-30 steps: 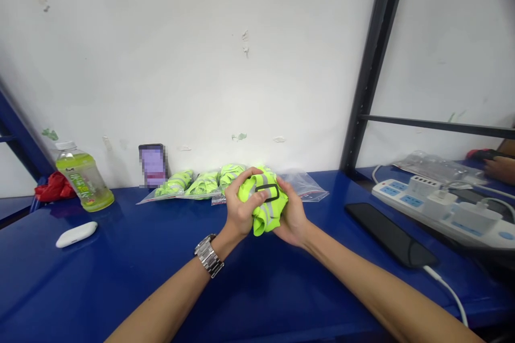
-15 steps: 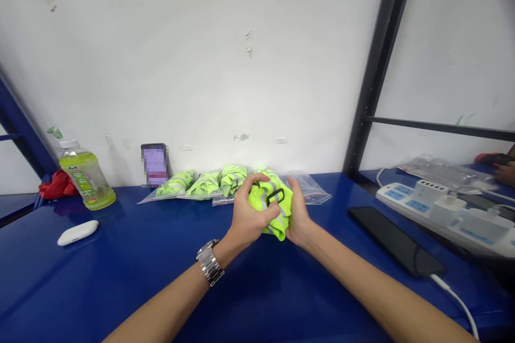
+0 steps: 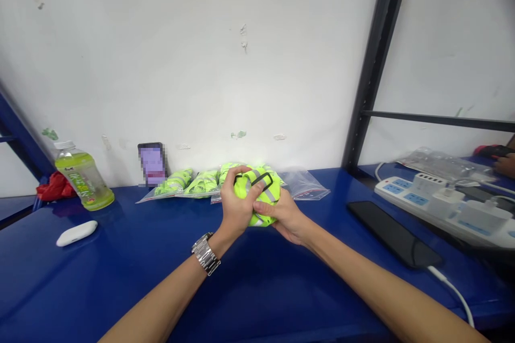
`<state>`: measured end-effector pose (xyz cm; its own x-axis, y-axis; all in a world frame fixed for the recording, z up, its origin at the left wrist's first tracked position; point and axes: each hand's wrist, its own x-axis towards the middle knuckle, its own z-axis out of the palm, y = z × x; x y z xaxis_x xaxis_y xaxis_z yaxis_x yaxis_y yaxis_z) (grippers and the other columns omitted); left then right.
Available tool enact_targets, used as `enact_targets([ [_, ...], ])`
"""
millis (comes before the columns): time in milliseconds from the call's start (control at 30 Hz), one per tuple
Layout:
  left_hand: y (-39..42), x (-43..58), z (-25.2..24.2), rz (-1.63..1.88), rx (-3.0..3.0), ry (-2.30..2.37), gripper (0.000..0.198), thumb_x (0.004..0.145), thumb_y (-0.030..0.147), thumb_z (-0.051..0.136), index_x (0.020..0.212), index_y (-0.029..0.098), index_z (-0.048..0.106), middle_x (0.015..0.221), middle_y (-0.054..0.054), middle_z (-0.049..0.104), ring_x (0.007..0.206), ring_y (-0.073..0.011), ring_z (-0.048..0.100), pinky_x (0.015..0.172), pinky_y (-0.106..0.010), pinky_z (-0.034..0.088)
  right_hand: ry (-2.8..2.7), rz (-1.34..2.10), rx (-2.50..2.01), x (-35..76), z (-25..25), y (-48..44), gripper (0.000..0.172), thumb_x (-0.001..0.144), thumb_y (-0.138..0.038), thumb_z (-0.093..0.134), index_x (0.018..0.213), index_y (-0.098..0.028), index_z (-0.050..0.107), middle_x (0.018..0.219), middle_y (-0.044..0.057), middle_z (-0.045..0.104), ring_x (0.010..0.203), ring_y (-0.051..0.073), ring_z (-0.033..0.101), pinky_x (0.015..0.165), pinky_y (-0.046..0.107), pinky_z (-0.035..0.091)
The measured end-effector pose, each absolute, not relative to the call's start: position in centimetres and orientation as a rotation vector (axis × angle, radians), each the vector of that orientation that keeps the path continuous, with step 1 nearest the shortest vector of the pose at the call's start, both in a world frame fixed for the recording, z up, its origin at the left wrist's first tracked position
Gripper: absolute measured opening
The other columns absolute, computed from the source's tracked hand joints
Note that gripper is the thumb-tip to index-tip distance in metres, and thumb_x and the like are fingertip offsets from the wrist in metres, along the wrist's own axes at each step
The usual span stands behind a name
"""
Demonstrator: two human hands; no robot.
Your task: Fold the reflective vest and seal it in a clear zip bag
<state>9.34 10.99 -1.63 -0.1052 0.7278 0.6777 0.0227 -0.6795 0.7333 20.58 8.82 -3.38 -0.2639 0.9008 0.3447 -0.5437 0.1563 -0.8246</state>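
A bunched neon-yellow reflective vest (image 3: 257, 193) with grey stripes and a black plastic buckle is held just above the blue table (image 3: 120, 278). My left hand (image 3: 235, 209), with a metal watch on the wrist, is closed on its left side, fingers curled over the top. My right hand (image 3: 281, 214) cups it from below and the right, thumb pressed on the fabric. Behind the hands, several clear zip bags with folded yellow vests (image 3: 189, 185) lie in a row against the wall, and an empty clear bag (image 3: 306, 185) lies to the right.
A green drink bottle (image 3: 82, 177), red cloth (image 3: 54, 187) and white earbud case (image 3: 76, 233) are at the left. A phone (image 3: 152, 163) leans on the wall. A black phone on a cable (image 3: 392, 236) and a power strip (image 3: 442, 209) lie right; another person's hand (image 3: 505, 163) shows far right.
The vest bundle was turned and squeezed tighter between both hands, which shifted slightly left and back. The right thumb now presses across its front.
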Motion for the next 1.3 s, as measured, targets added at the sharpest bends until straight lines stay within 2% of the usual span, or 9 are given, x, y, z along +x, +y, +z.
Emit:
enact_targets([
  [200, 10.7, 9.2, -2.6, 1.698, 1.546, 0.7, 0.039, 0.076, 0.032, 0.067, 0.113, 0.022, 0.058, 0.106, -0.003, 0.061, 0.095, -0.0211, 0.058, 0.085, -0.031, 0.045, -1.163, 1.3, -0.52, 20.5, -3.6, 8.5, 0.05, 0.059, -0.022, 0.084, 0.105, -0.019, 0.064, 0.1, 0.004, 0.07, 0.092, 0.022, 0.066, 0.084, 0.037, 0.055],
  [400, 11.1, 9.1, -3.2, 1.556, 1.563, 0.602, 0.043, 0.086, 0.039, 0.057, 0.126, 0.024, 0.052, 0.115, -0.007, 0.061, 0.105, -0.0254, 0.058, 0.093, -0.038, 0.045, -1.064, 1.408, -0.501, 20.7, -3.4, 8.6, 0.055, 0.054, -0.017, 0.085, 0.105, -0.02, 0.064, 0.098, 0.004, 0.071, 0.09, 0.023, 0.067, 0.08, 0.037, 0.056],
  [500, 11.4, 9.0, -3.7, 1.598, 1.651, 0.623, 0.045, 0.088, 0.042, 0.055, 0.13, 0.024, 0.05, 0.124, -0.007, 0.058, 0.114, -0.0262, 0.054, 0.101, -0.04, 0.039, -1.037, 1.412, -0.529, 20.8, -3.4, 8.8, 0.056, 0.052, -0.015, 0.085, 0.103, -0.019, 0.064, 0.093, 0.004, 0.071, 0.086, 0.023, 0.068, 0.077, 0.036, 0.057],
  [567, 11.5, 8.9, -3.9, 1.626, 1.732, 0.628, 0.046, 0.089, 0.042, 0.054, 0.131, 0.024, 0.049, 0.128, -0.007, 0.055, 0.119, -0.0258, 0.051, 0.104, -0.04, 0.036, -1.021, 1.394, -0.538, 20.8, -3.4, 8.8, 0.053, 0.051, -0.014, 0.085, 0.1, -0.019, 0.064, 0.09, 0.003, 0.071, 0.082, 0.022, 0.068, 0.076, 0.036, 0.057],
  [733, 11.4, 8.5, -3.7, 1.634, 1.874, 0.619, 0.046, 0.089, 0.04, 0.054, 0.132, 0.024, 0.047, 0.131, -0.007, 0.053, 0.12, -0.0252, 0.049, 0.104, -0.038, 0.036, -1.019, 1.35, -0.548, 21.0, -3.3, 8.7, 0.045, 0.051, -0.014, 0.084, 0.093, -0.018, 0.065, 0.086, 0.001, 0.071, 0.076, 0.02, 0.068, 0.073, 0.035, 0.056],
  [867, 11.2, 8.1, -3.1, 1.558, 1.978, 0.597, 0.047, 0.09, 0.038, 0.054, 0.135, 0.025, 0.044, 0.14, -0.006, 0.047, 0.13, -0.0252, 0.041, 0.108, -0.038, 0.031, -1.046, 1.3, -0.592, 21.8, -3.0, 8.7, 0.043, 0.05, -0.014, 0.084, 0.089, -0.017, 0.067, 0.082, 0.001, 0.071, 0.073, 0.019, 0.067, 0.071, 0.034, 0.056],
  [1067, 11.1, 8.6, -2.5, 1.526, 1.869, 0.563, 0.048, 0.091, 0.037, 0.053, 0.137, 0.026, 0.044, 0.145, -0.003, 0.043, 0.134, -0.0253, 0.036, 0.112, -0.039, 0.027, -1.059, 1.26, -0.621, 22.5, -2.3, 8.7, 0.05, 0.05, -0.013, 0.084, 0.096, -0.017, 0.066, 0.091, 0.004, 0.072, 0.082, 0.023, 0.068, 0.074, 0.037, 0.056],
  [1200, 10.4, 9.6, -1.9, 1.589, 1.612, 0.512, 0.047, 0.093, 0.044, 0.046, 0.136, 0.025, 0.046, 0.142, -0.004, 0.046, 0.132, -0.0275, 0.041, 0.111, -0.043, 0.032, -1.039, 1.412, -0.545, 22.1, -2.5, 8.5, 0.046, 0.055, -0.013, 0.082, 0.098, -0.019, 0.065, 0.093, 0.003, 0.072, 0.084, 0.022, 0.068, 0.077, 0.035, 0.056],
  [1300, 10.1, 9.9, -1.7, 1.598, 1.553, 0.457, 0.048, 0.094, 0.048, 0.042, 0.135, 0.024, 0.047, 0.139, -0.005, 0.05, 0.13, -0.0274, 0.044, 0.11, -0.044, 0.034, -1.031, 1.546, -0.452, 21.8, -2.6, 8.3, 0.051, 0.059, -0.013, 0.08, 0.106, -0.023, 0.064, 0.101, 0.002, 0.071, 0.093, 0.023, 0.067, 0.084, 0.036, 0.055],
])
